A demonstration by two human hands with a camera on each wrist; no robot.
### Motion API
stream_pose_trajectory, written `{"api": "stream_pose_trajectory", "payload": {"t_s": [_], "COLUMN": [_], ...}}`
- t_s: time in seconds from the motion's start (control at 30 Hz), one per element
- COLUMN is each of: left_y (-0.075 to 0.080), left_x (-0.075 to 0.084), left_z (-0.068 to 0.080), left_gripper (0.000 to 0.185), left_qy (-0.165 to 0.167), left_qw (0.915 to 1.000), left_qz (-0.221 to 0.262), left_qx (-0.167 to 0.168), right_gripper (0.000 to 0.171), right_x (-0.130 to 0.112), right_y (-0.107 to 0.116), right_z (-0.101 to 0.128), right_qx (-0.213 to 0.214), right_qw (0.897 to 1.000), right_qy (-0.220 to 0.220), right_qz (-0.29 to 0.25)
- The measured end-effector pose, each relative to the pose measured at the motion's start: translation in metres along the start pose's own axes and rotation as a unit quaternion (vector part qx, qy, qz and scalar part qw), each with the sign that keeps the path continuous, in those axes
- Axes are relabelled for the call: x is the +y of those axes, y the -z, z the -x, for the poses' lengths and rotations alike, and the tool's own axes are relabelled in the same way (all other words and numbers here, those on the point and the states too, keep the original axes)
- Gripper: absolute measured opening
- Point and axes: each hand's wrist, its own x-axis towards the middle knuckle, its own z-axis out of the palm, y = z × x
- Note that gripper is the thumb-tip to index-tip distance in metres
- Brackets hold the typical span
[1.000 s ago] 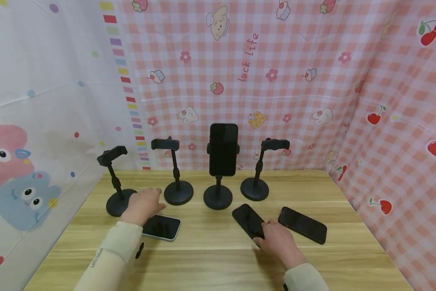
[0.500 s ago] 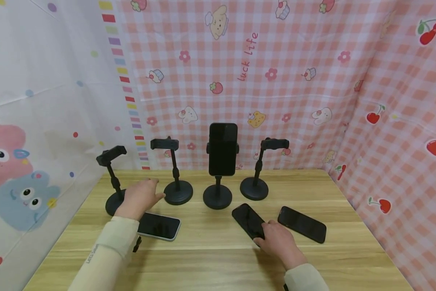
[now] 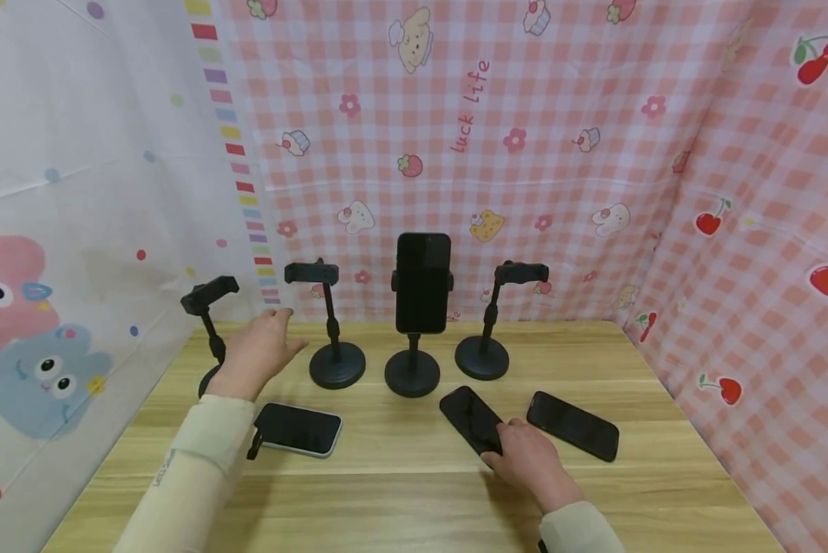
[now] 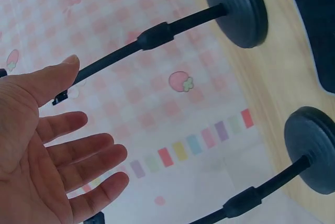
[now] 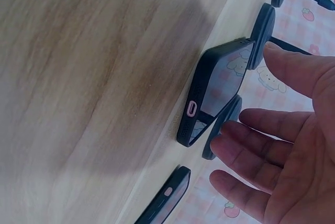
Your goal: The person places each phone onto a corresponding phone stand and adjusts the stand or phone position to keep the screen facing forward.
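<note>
My left hand [image 3: 258, 349] hovers open above the table between the far-left phone stand [image 3: 210, 296] and the second stand [image 3: 331, 338], holding nothing. In the left wrist view the left hand [image 4: 89, 124] has spread fingers, with a stand pole [image 4: 157, 35] just beyond the thumb. A white-edged phone [image 3: 299, 428] lies flat near its wrist. My right hand [image 3: 524, 457] lies over the near end of a black phone [image 3: 471, 416]. In the right wrist view the right hand [image 5: 246, 114] has straight fingers above that phone [image 5: 209, 98].
A third stand [image 3: 412, 374] holds an upright black phone [image 3: 423, 283]. A fourth, empty stand [image 3: 481, 358] is to its right. Another black phone [image 3: 573, 426] lies flat at the right. Patterned cloth walls [image 3: 594, 153] enclose the wooden table [image 3: 400, 507] at back and sides.
My left hand has risen off the white-edged phone and moved back toward the stands, uncovering that phone. The right hand and the phones have stayed where they were.
</note>
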Motion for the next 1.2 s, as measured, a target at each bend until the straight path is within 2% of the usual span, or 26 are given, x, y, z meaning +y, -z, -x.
{"api": "stream_pose_trajectory", "payload": {"t_s": [0.33,0.63,0.93,1.1,1.2], "left_y": [0.017,0.029,0.033,0.03,0.027], "left_x": [0.005,0.011,0.015,0.019,0.02], "left_z": [-0.009,-0.013,-0.019,-0.025,-0.028], "left_gripper": [0.067,0.076,0.08,0.079,0.072], "left_qy": [0.007,0.007,-0.022,-0.05,-0.06], "left_qw": [0.9984,0.9932,0.986,0.9825,0.9806], "left_qz": [0.023,0.025,0.065,0.051,0.039], "left_qx": [0.051,0.114,0.152,0.172,0.183], "right_gripper": [0.047,0.047,0.049,0.049,0.05], "right_x": [0.003,0.004,0.007,0.008,0.009], "right_y": [-0.002,-0.002,-0.005,-0.005,-0.005], "right_z": [0.001,0.002,0.003,0.003,0.003], "right_qx": [0.007,0.004,-0.001,-0.001,-0.005], "right_qw": [1.0,1.0,1.0,1.0,1.0], "right_qy": [-0.002,-0.004,-0.01,-0.006,-0.008], "right_qz": [-0.002,-0.006,-0.013,-0.014,-0.014]}}
